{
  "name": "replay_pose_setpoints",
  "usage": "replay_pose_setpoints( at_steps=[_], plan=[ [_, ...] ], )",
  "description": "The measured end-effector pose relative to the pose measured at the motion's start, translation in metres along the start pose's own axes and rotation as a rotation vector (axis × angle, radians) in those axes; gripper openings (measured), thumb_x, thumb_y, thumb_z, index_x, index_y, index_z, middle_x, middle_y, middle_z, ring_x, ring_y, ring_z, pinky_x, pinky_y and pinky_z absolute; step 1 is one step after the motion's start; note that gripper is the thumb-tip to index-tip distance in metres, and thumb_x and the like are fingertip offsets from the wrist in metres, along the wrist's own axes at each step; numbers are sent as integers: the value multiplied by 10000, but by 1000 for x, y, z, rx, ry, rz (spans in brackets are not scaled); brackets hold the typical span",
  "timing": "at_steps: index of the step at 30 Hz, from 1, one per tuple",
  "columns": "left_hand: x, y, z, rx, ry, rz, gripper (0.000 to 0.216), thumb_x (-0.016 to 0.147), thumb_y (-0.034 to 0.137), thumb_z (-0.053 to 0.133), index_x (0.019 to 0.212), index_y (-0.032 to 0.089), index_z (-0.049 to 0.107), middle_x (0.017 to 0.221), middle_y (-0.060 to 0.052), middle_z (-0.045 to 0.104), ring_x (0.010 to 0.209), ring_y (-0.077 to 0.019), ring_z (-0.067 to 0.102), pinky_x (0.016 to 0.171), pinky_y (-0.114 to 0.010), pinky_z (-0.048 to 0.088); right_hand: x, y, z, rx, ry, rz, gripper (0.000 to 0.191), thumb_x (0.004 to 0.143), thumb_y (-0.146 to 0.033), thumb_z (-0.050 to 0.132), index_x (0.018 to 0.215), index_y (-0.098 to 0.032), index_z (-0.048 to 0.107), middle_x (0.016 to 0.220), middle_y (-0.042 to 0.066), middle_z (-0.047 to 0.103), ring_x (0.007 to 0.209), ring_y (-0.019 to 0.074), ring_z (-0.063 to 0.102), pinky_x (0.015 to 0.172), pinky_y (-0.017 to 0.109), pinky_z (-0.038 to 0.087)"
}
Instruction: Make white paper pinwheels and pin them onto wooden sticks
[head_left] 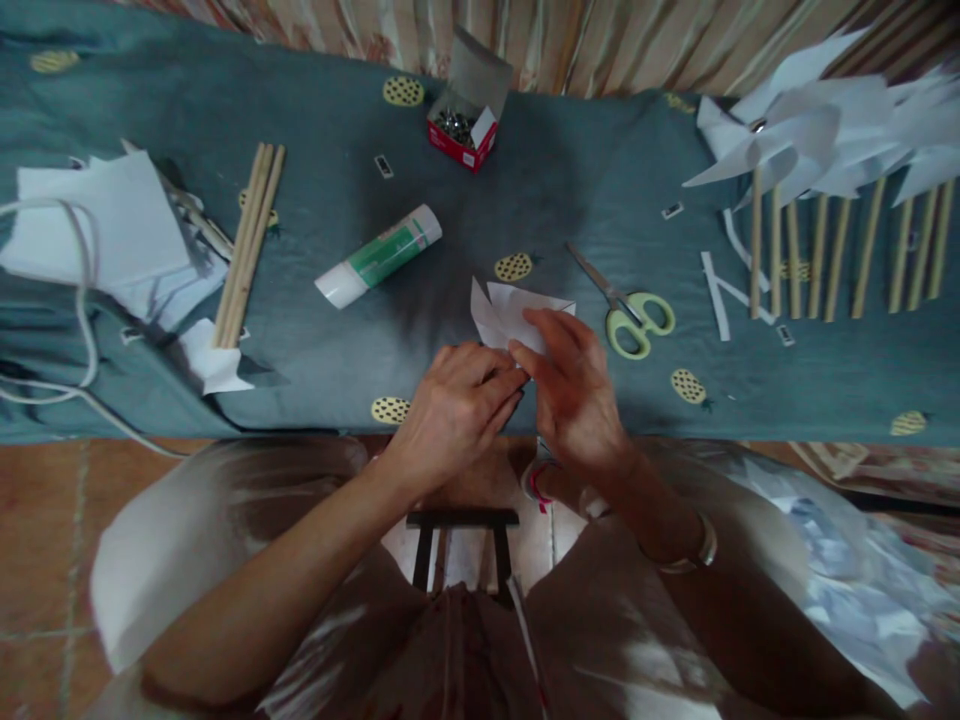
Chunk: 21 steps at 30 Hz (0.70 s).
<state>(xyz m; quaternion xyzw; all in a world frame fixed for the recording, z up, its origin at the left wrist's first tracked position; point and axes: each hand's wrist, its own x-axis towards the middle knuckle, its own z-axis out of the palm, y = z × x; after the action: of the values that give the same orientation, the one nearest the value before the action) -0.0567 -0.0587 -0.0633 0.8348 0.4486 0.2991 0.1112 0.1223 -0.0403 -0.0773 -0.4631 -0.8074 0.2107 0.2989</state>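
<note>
A folded white paper piece (504, 312) lies on the blue-grey cloth (315, 360) near the table's front edge. My left hand (454, 405) is closed, its fingertips pinching the paper's lower corner. My right hand (571, 385) meets it from the right, fingers curled over the same paper. Both hands touch each other at the paper. Green-handled scissors (628, 310) lie just right of my right hand. A glue stick (379, 257) lies on its side to the upper left.
A red box of pins (465, 125) stands open at the back. Wooden sticks (249, 243) and white paper sheets (112, 230) lie at left beside a white cord (84, 300). Finished white paper pinwheels (817, 135) on sticks lie at right, with paper strips (716, 295) nearby.
</note>
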Motion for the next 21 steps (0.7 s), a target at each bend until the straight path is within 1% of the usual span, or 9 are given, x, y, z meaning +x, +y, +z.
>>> replay_pose_setpoints(
  at_steps=[5,7,11,14,17,21],
  plan=[
    [2,0,-1,54,3,21,151,969,203,569,1040,151,692,915,-67,713,839,-204,611,696,-341,418,-3,-1,6,-12,15,8,349,964,-209,459,1233,-397,577,1435,12,546,1404,278,448,1121,562,406],
    [2,0,-1,61,9,25,148,970,201,568,1026,145,693,908,-68,710,831,-205,603,693,-341,407,-2,-1,4,-21,38,-18,348,965,-194,450,1226,-378,589,1429,20,552,1401,272,447,1127,557,410],
    [2,1,-1,65,-1,15,152,976,207,563,1028,150,693,931,-69,711,845,-208,595,703,-350,401,3,-2,-8,19,54,-65,356,928,-119,446,1159,-299,648,1422,55,559,1390,260,457,1155,521,412],
    [2,0,-2,73,-24,15,174,984,203,543,1064,158,692,965,-73,713,868,-210,593,714,-355,403,7,-1,-16,29,50,-30,383,895,-72,432,1135,-252,670,1397,72,584,1360,256,492,1155,529,413],
    [3,-1,-3,82,-10,11,182,989,197,534,1060,161,697,958,-72,716,870,-210,592,720,-358,401,11,0,-21,27,74,-10,369,886,-83,429,1126,-211,680,1347,103,625,1317,266,533,1127,549,432],
    [5,-4,-4,105,23,14,175,986,197,540,1037,167,705,948,-67,723,864,-210,596,716,-354,398,16,4,-27,-4,92,32,375,907,-112,420,1167,-235,661,1352,94,634,1294,267,568,1109,561,449]
  ],
)
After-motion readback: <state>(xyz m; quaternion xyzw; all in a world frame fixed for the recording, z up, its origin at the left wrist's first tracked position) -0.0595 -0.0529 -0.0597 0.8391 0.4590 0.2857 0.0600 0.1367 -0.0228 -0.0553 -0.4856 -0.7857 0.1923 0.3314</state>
